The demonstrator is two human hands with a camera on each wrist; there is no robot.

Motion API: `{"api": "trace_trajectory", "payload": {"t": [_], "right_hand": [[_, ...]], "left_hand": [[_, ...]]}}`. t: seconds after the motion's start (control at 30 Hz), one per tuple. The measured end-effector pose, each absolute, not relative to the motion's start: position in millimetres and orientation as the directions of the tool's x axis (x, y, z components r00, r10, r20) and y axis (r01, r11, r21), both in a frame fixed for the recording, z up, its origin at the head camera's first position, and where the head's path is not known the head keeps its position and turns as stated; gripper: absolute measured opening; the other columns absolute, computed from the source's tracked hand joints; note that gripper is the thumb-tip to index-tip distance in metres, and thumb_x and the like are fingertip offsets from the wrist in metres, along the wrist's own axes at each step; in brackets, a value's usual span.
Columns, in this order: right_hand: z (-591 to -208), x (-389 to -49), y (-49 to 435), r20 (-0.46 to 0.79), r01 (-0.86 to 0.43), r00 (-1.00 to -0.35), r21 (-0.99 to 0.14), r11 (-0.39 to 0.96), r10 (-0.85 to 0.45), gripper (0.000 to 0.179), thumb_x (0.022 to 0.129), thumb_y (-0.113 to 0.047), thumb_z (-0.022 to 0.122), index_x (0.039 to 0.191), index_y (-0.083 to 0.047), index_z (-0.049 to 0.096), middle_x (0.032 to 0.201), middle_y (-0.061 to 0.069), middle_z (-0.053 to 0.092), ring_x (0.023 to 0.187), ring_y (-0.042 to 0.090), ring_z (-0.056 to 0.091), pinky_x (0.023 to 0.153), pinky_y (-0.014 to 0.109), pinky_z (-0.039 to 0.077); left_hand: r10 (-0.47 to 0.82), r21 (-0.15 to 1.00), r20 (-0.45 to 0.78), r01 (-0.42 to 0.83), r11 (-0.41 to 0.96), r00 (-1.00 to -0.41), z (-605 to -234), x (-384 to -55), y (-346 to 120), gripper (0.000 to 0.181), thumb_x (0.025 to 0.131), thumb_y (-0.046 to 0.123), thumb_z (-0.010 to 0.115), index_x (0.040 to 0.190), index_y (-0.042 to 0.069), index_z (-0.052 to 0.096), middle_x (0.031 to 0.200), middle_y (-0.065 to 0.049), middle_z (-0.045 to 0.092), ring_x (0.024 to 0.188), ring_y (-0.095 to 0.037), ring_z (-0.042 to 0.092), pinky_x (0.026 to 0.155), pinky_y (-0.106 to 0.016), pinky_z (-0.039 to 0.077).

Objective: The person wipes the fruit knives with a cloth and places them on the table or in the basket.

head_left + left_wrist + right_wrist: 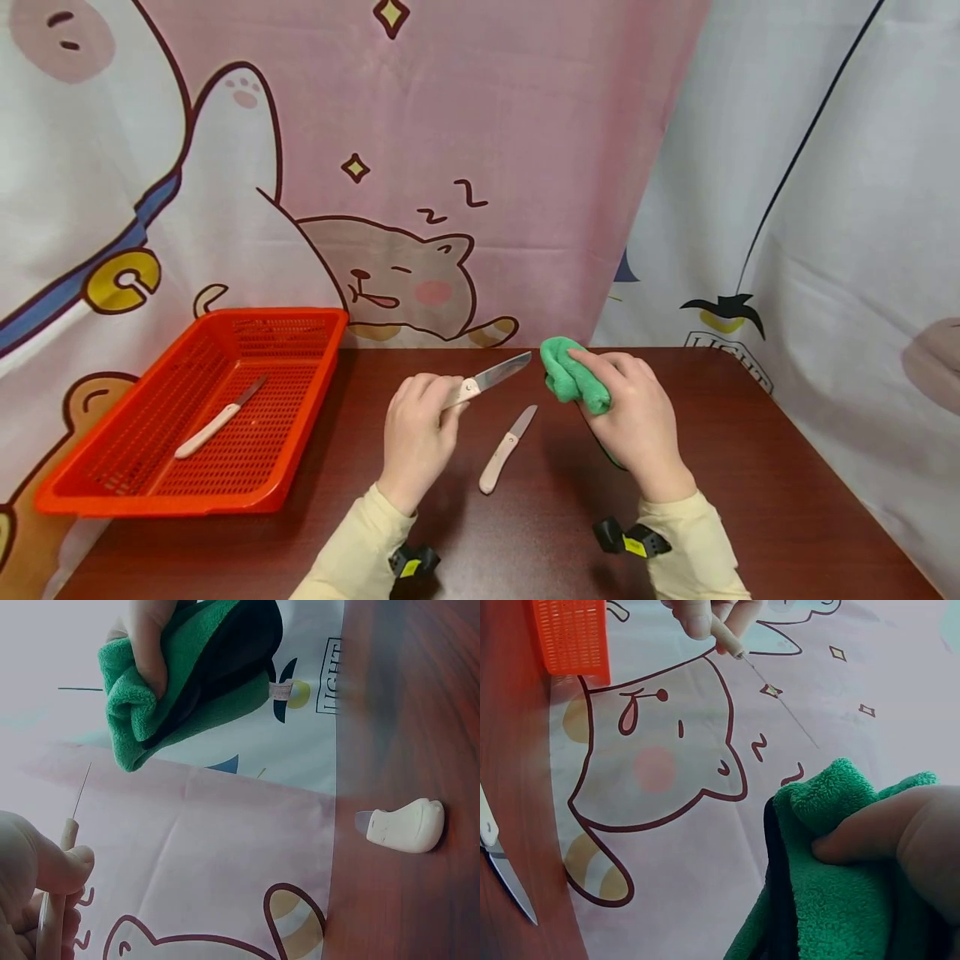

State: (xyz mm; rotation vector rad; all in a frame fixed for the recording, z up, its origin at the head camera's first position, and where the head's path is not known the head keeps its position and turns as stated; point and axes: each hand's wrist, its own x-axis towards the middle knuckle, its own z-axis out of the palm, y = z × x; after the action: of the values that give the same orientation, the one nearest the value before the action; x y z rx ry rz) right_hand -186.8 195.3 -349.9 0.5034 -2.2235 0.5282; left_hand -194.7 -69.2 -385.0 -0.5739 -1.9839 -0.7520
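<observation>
In the head view my left hand (420,433) grips a knife (504,372) by its pale handle, blade pointing up and to the right. My right hand (637,417) holds a bunched green cloth (573,379), thumb pressed on top; a small gap parts it from the blade tip. The right wrist view shows the cloth's dark edging (775,877) and the thin blade (784,705) apart from it. Between the hands, a second knife (500,462) with a pale handle lies on the table. The fingers beneath the cloth are partly hidden.
A red plastic basket (300,433) stands at the left, with another pale-handled knife (213,429) lying in it. The dark brown table (750,467) reaches back to a printed curtain (525,167). Each forearm wears a black wrist device (632,540).
</observation>
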Motion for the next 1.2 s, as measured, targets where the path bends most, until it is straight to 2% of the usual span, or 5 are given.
{"api": "trace_trajectory", "payload": {"t": [0.57, 0.9, 1.2], "right_hand": [[-346, -183, 197, 0.777, -0.512, -0.607, -0.223, 0.829, -0.167, 0.06, 0.067, 0.002, 0.083, 0.122, -0.016, 0.07, 0.106, 0.013, 0.065, 0.1, 0.034, 0.058, 0.078, 0.049, 0.049], [-345, -182, 199, 0.777, -0.51, -0.609, -0.227, 0.83, -0.162, 0.06, 0.066, 0.001, 0.083, 0.122, -0.016, 0.07, 0.106, 0.012, 0.065, 0.1, 0.034, 0.057, 0.08, 0.048, 0.049], [-344, -182, 202, 0.774, -0.504, -0.613, -0.229, 0.833, -0.158, 0.061, 0.066, 0.003, 0.083, 0.122, -0.016, 0.07, 0.106, 0.013, 0.065, 0.101, 0.034, 0.057, 0.08, 0.05, 0.049]], "left_hand": [[0.112, 0.267, 0.861, 0.628, 0.731, -0.497, -385, -197, -74, 0.035, 0.068, -0.002, 0.087, 0.097, 0.007, 0.069, 0.087, -0.008, 0.065, 0.077, -0.029, 0.059, 0.069, -0.042, 0.049], [0.186, 0.24, 0.818, 0.618, 0.749, -0.544, -358, -197, -89, 0.033, 0.071, -0.003, 0.085, 0.097, 0.007, 0.067, 0.088, -0.009, 0.065, 0.078, -0.029, 0.058, 0.068, -0.042, 0.049], [0.227, 0.236, 0.781, 0.612, 0.755, -0.582, -333, -200, -107, 0.026, 0.077, -0.001, 0.081, 0.097, 0.005, 0.066, 0.091, -0.01, 0.066, 0.081, -0.031, 0.057, 0.073, -0.042, 0.048]]}}
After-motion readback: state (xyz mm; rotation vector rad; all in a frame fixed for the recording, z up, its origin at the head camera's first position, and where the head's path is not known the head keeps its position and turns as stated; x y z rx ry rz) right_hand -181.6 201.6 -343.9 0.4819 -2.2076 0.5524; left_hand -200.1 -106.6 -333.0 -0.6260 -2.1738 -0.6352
